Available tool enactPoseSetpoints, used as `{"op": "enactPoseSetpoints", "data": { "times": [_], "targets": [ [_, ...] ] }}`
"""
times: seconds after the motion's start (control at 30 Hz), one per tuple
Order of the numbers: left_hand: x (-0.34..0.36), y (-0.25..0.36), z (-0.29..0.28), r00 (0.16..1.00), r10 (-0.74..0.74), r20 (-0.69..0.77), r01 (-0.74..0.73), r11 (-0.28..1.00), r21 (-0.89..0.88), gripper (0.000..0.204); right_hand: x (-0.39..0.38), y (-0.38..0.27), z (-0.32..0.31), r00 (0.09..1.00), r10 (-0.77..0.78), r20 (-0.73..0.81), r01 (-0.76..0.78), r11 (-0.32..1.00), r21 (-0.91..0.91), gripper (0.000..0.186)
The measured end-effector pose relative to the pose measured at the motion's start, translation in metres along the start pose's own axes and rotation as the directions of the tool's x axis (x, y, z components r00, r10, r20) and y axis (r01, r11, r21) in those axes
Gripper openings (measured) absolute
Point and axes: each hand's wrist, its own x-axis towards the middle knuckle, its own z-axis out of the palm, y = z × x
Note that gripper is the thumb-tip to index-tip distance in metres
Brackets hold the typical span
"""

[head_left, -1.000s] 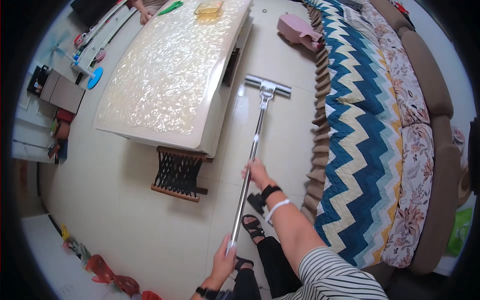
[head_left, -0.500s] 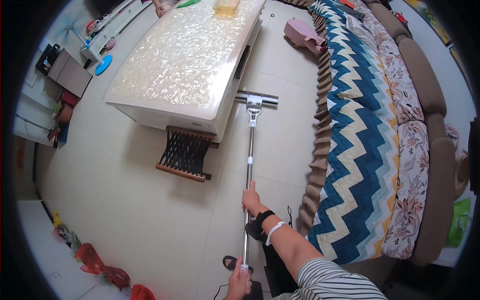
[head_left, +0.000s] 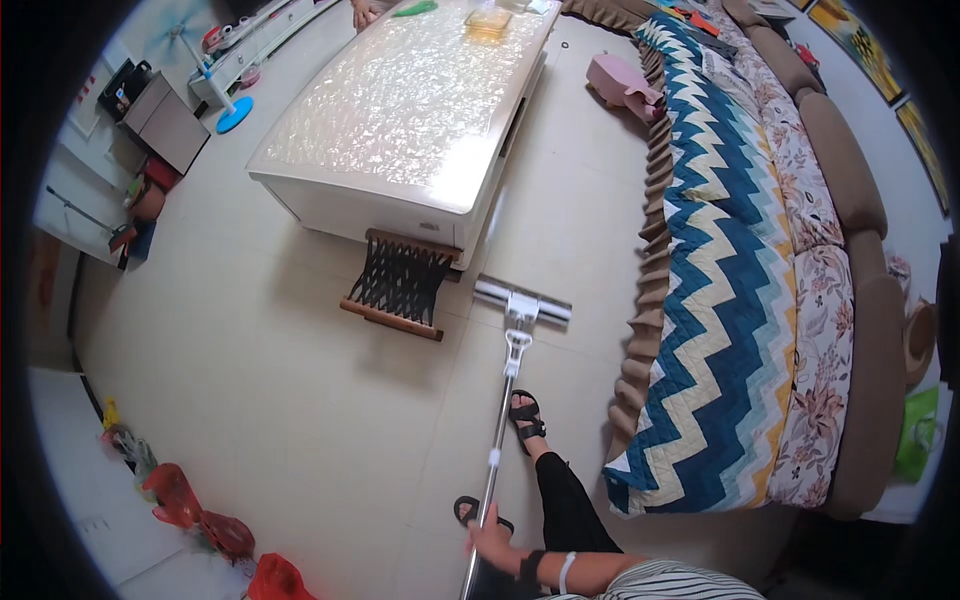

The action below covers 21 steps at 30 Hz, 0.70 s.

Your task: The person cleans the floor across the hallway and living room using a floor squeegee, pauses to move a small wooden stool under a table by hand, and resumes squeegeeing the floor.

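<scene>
My right hand (head_left: pixel 490 540), with a black band and a white band at the wrist, is wrapped around the metal pole of a mop (head_left: pixel 521 308). The mop's wide, flat head rests on the pale tiled floor (head_left: pixel 400 440), just off the near right corner of the table. Its pole slants back toward me and runs out of the lower edge. My left hand is out of the picture. Close to the pole are my feet in black sandals (head_left: pixel 528 414).
A long table (head_left: pixel 360 150) with a shiny cover stands ahead, a black-webbed folding stool (head_left: pixel 400 285) at its near end. On the right runs a sofa under a zigzag quilt (head_left: pixel 710 350). A pink stool-like object (head_left: pixel 622 82) lies beyond. Another person's hand (head_left: pixel 365 15) shows at the far table edge.
The mop head has been drawn back toward me, from beside the table to its near corner. My right hand came down with the pole, my left hand left view, and a foot now shows ahead.
</scene>
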Motion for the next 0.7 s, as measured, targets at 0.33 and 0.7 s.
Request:
{"op": "enactPoseSetpoints", "data": {
  "times": [0.33,0.7],
  "targets": [
    [0.118,0.07,0.067,0.939,0.343,-0.018,-0.335,0.927,0.166,0.04,0.129,-0.137,-0.075,0.968,-0.054,-0.246,0.081,0.991,0.103,0.039],
    [0.35,0.492,0.152,0.894,0.418,0.159,-0.418,0.908,-0.037,0.046,0.31,-0.432,-0.244,0.867,-0.344,-0.359,0.332,0.938,-0.096,0.027]
  ]
}}
